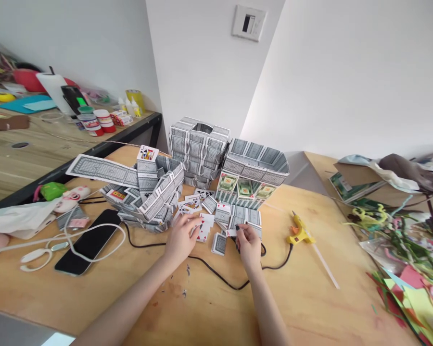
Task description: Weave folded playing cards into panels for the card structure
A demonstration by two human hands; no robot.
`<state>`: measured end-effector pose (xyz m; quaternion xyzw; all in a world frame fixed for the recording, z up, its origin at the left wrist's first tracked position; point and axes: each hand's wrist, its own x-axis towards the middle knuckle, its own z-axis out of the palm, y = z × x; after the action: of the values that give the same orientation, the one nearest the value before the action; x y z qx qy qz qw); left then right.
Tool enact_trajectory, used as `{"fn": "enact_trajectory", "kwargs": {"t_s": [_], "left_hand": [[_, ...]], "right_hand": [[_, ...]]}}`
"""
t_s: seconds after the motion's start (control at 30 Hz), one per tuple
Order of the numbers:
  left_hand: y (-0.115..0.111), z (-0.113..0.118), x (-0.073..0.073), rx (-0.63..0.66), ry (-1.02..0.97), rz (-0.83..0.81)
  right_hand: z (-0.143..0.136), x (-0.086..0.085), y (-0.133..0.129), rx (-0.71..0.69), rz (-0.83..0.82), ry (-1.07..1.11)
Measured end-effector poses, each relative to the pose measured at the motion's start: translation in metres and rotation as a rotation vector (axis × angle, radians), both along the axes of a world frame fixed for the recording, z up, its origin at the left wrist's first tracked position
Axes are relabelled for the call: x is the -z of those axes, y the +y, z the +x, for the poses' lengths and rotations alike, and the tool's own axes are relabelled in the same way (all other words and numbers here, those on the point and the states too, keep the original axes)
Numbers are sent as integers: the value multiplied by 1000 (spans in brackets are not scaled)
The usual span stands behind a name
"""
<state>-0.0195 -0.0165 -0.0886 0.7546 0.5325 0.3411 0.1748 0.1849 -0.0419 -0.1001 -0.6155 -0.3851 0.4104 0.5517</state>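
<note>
My right hand point(248, 245) pinches a small card piece marked with a red A point(231, 233). Over the loose face-up playing cards point(189, 205), my left hand point(183, 235) has its fingers apart and slightly curled; its fingertips are by a card with red hearts point(203, 234). A small stack of folded cards point(219, 243) lies between the hands. Just beyond my right hand is a flat panel of joined cards point(242, 217). Behind stand a card box with green fronts point(252, 173), a taller woven card box point(198, 149) and an open card basket point(151, 197) at the left.
A yellow glue gun point(300, 233) lies right, its black cable point(220, 276) looping before the hands. A black phone point(88, 242) and white cable point(120, 230) are at the left. Paper scraps point(414, 293) fill the right edge. Jars point(90, 122) stand on the back-left table point(39, 149).
</note>
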Motion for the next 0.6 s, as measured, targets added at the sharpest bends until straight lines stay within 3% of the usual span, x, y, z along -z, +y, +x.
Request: {"fn": "enact_trajectory", "kwargs": {"t_s": [0.17,0.37,0.6], "left_hand": [[-4,30,-6,288,-6,-167],[-11,61,4,295,2,-293],[-9,57,1,311,-162,-514]], "right_hand": [[2,3,-4,75,20,51],[3,2,-6,56,16,39],[3,4,-7,116,46,60]]}}
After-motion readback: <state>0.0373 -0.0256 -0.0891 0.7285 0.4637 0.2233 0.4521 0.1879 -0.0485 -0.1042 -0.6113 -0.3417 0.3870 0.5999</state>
